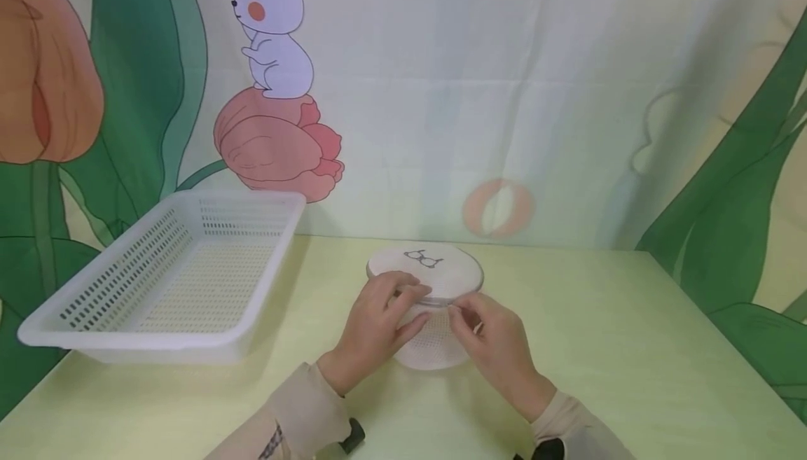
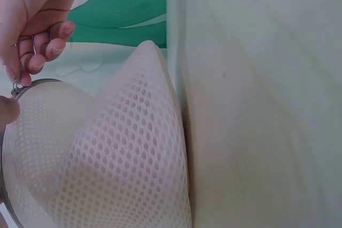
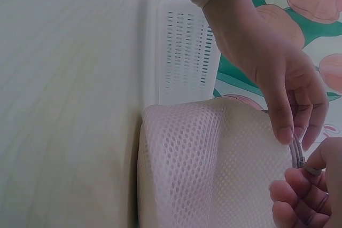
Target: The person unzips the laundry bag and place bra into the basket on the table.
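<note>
A white mesh bag [image 1: 433,348] stands near the middle of a pale green counter [image 1: 618,348], its round top [image 1: 457,267] marked with a small dark drawing [image 1: 424,259]. The left hand [image 1: 378,316] pinches the bag's rim along the zip [image 3: 296,152]; just beside it, the right hand [image 1: 501,337] pinches the zip pull [image 3: 303,165]. A white basket [image 1: 157,341] sits at the counter's left edge; a rabbit-and-tulip cloth [image 1: 410,61] hangs behind the back edge.
</note>
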### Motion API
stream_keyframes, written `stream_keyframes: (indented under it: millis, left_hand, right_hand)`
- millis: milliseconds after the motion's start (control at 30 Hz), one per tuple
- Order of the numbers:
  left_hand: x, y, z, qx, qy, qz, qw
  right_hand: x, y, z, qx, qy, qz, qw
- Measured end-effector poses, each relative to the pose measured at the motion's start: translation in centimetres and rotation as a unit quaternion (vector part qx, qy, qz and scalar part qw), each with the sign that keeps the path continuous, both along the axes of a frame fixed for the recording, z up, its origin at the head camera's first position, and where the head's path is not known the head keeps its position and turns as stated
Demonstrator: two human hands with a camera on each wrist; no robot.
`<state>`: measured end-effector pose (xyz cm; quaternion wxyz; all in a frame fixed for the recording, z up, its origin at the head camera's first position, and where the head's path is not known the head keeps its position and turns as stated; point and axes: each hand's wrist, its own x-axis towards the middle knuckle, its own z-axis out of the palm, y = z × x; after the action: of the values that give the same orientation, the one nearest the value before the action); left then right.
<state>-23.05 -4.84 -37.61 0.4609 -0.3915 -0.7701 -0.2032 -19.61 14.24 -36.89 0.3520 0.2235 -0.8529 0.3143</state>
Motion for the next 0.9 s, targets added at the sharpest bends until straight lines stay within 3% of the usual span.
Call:
stream_keyframes:
  millis: [467, 767, 900]
  left_hand:
    - [-0.38, -0.02, -0.55, 0.012, 0.031, -0.010, 0.9994]
    - [-0.44, 0.04, -0.76, 0.017, 0.004, -0.006, 0.9998]
    - [-0.58, -0.05, -0.85, 0.020, 0.012, -0.008, 0.9997]
  right_hand:
    - [0.07, -0.33, -0.28, 0.004, 0.014, 0.008, 1.000]
    - [0.18, -0.55, -0.53, 0.005, 0.019, 0.017, 1.000]
    - [0.14, -0.67, -0.53, 0.006, 0.022, 0.017, 1.000]
